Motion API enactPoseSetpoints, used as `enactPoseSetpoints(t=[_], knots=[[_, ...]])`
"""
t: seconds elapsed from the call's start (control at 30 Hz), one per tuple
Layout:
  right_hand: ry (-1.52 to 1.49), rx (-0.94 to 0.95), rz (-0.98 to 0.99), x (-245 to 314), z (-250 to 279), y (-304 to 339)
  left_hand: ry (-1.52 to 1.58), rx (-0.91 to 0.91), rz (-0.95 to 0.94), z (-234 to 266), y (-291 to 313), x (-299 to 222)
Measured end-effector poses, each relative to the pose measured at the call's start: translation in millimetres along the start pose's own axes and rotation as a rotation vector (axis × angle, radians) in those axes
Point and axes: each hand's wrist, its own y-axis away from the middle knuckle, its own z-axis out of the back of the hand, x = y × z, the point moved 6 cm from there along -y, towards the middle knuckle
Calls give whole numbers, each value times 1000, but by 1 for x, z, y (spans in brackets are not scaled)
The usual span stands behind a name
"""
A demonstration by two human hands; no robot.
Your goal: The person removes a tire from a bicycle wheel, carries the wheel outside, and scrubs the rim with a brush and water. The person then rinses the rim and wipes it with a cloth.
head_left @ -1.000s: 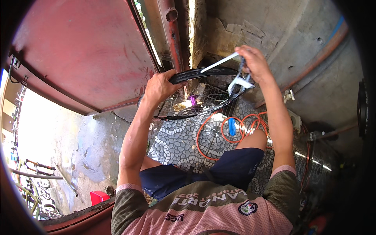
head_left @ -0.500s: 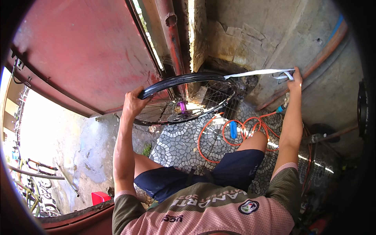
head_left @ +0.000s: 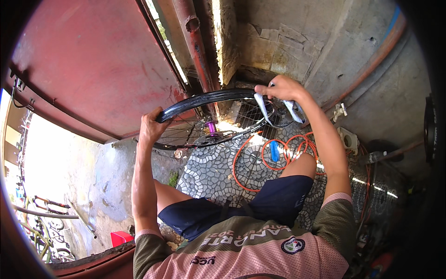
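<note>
A bicycle wheel [head_left: 204,98] with a black rim, thin spokes and a purple hub [head_left: 211,129] stands tilted in front of me, its rim toward me. My left hand [head_left: 151,126] is closed round the rim's left end. At the right end, my right hand [head_left: 282,87] pinches a white strip of tape [head_left: 261,106] close to the rim. The strip sags in a loop, and its loose part dangles below my fingers. Whether those fingers also touch the rim, I cannot tell.
An orange hose [head_left: 239,169] coils over the pebble-patterned floor beside a blue object [head_left: 274,151]. A red metal panel [head_left: 93,60] rises at left, near a red pipe [head_left: 197,46]. Along the concrete wall at right are a tap [head_left: 340,111] and a slanting pipe. Bicycle parts lie far left.
My right hand has come left from the wall side to the rim's right end. The white strip, stretched taut before, now hangs slack. My left hand still grips the wheel.
</note>
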Motion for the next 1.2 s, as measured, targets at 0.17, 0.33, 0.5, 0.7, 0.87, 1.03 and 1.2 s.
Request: enactPoseSetpoints(t=[0.17,0.33,0.5,0.7,0.87,1.03,1.2], knots=[[-357,111,23,0,-30,-17,47,-19,5,-3,2,2],[-741,66,29,16,-10,-16,92,-115,36,9,14,30],[-1008,210,187,76,-13,-10,98,55,187,-6,41,83],[-989,284,243,128,-23,-26,-11,146,185,-18,45,65],[-820,245,308,164,-30,-35,-83,81,-202,-24,-24,-117],[-180,74,473,157,4,-22,-292,217,-107,-47,-59,-136],[2,-88,314,72,64,-1,-242,144,-100,-25,-51,-104]])
